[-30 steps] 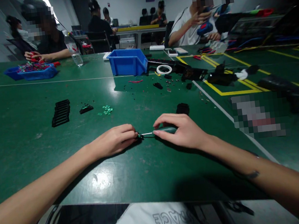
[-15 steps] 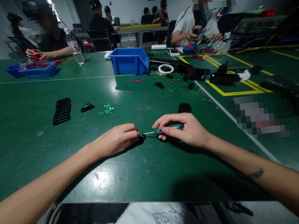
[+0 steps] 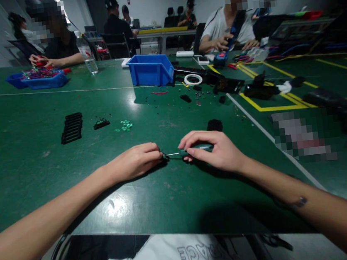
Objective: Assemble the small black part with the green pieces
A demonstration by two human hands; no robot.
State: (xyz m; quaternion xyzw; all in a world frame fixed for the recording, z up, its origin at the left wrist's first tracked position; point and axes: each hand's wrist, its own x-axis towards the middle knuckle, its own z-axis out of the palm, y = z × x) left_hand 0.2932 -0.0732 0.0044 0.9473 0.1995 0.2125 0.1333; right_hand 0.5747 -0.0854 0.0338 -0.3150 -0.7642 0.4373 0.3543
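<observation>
**Left hand (image 3: 145, 160) pinches a small dark part, right hand (image 3: 215, 148) holds a screwdriver to it**

The two hands are close together at the middle of the green worktop (image 3: 157, 207), near its front edge. The fingers of the left are bunched and pinch the small dark part (image 3: 166, 158), most of which they hide. The right is curled around the green handle of the screwdriver (image 3: 182, 152), thumb on the near side, forefinger arched over the far side. The shaft lies nearly level and points left, its end at the part; whether the tip sits in a screw is too small to tell.

Just beyond the right lies a black pile (image 3: 214, 125). Past the left are a heap of small green pieces (image 3: 126, 126), a black piece with green bits on it (image 3: 101, 123) and, farther left, a row of black strips (image 3: 72, 128) side by side.

Farther back stand a blue bin (image 3: 147, 75) and, near it, a white ring (image 3: 186, 80) lying flat, with red wires (image 3: 159, 92) in front of the bin. At the far left, a clear bottle (image 3: 91, 64) stands beside a blue tray (image 3: 45, 82) heaped with coloured wires. Two co-workers sit across the worktop, both with things in their hands.
</observation>
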